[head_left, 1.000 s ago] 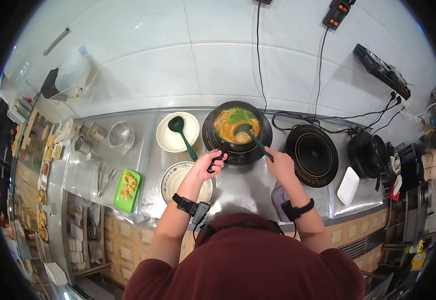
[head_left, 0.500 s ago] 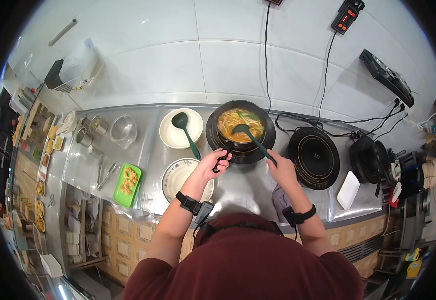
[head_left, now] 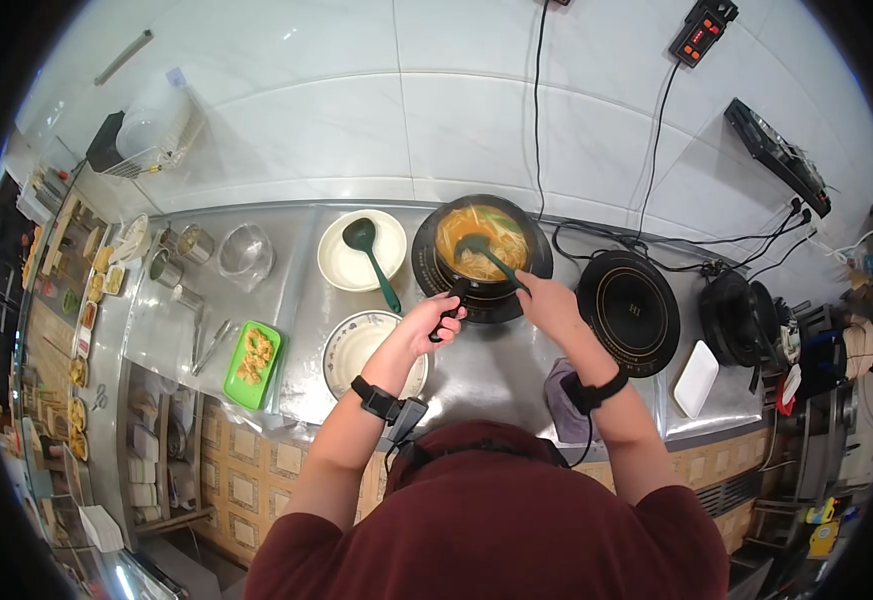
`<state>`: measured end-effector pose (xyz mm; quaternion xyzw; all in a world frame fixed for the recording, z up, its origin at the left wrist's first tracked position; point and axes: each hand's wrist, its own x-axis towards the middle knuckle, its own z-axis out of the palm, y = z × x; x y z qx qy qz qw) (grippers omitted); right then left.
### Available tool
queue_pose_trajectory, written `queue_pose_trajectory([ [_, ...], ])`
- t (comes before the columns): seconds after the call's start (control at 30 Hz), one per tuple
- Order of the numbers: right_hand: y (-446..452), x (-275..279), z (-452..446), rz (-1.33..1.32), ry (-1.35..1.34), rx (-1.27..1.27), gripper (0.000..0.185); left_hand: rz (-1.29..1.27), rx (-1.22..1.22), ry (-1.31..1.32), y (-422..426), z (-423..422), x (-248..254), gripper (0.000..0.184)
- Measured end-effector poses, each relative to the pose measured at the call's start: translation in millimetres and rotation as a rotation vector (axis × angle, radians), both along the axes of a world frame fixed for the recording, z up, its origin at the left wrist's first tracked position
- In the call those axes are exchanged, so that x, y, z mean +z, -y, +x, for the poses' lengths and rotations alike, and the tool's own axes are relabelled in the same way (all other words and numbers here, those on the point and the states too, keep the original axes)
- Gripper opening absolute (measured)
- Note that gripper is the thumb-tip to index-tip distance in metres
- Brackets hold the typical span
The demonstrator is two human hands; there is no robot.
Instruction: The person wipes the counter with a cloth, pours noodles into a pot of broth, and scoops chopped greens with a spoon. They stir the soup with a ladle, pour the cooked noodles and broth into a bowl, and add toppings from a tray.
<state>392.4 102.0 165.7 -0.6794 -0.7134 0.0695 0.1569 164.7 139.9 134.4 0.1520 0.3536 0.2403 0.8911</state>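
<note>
My left hand (head_left: 435, 323) is wrapped round the black handle of a pan (head_left: 478, 284), which sits on a round black burner (head_left: 534, 290). Inside the pan is an orange soup with noodles and green vegetables (head_left: 497, 240). My right hand (head_left: 553, 304) grips the handle of a dark green ladle (head_left: 497, 262), its head dipped in the soup. Left of the pan, a second green ladle (head_left: 375, 260) rests in a white bowl (head_left: 335, 252). A patterned bowl (head_left: 336, 358) stands nearer, partly behind my left forearm.
A second black burner (head_left: 628, 313) lies to the right, beside a white tray (head_left: 696, 379) and a black pot (head_left: 729, 320). On the left are a green tray (head_left: 238, 388) of fried food, metal tongs (head_left: 214, 347) and a clear plastic bowl (head_left: 246, 256). A grey cloth (head_left: 563, 402) lies near the front edge.
My right hand has moved left and up with the ladle, whose head sits further left in the soup. The noodles have shifted. My left hand still holds the pan handle.
</note>
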Motion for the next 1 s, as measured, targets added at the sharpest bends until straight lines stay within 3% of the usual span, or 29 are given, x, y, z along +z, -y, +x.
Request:
queue_pose_trajectory([
  [0.17, -14.4, 5.2, 18.9, -0.035, 0.201, -0.051, 0.030, -0.014, 0.036, 0.033, 0.9, -1.0, -2.1, 0.010],
  [0.3, 4.8, 0.5, 53.6, 0.014, 0.102, -0.074, 0.032, -0.025, 0.065, 0.021, 3.5, 0.3, -0.9, 0.011],
  [0.47, 38.0, 33.7, 43.0, 0.110, 0.000, -0.117, 0.032, -0.062, 0.050, 0.015, 3.1, 2.6, -0.2, 0.013],
  [0.57, 43.1, 19.0, 29.1, 0.051, 0.100, -0.063, 0.032, -0.033, 0.009, 0.028, 2.1, 1.6, -0.3, 0.014],
  [0.8, 23.9, -11.9, 16.5, 0.174, -0.093, -0.158, 0.036, -0.024, 0.010, 0.034, 2.6, 0.5, -1.6, 0.012],
  [0.9, 15.2, -40.1, 16.5, 0.100, -0.145, -0.115, 0.038, -0.018, -0.006, 0.060, 3.3, 1.0, 0.1, 0.013],
  [1.0, 25.4, -89.6, 36.1, 0.065, -1.133, -0.346, 0.042, -0.021, -0.004, 0.081, 2.4, -2.0, 1.1, 0.014],
])
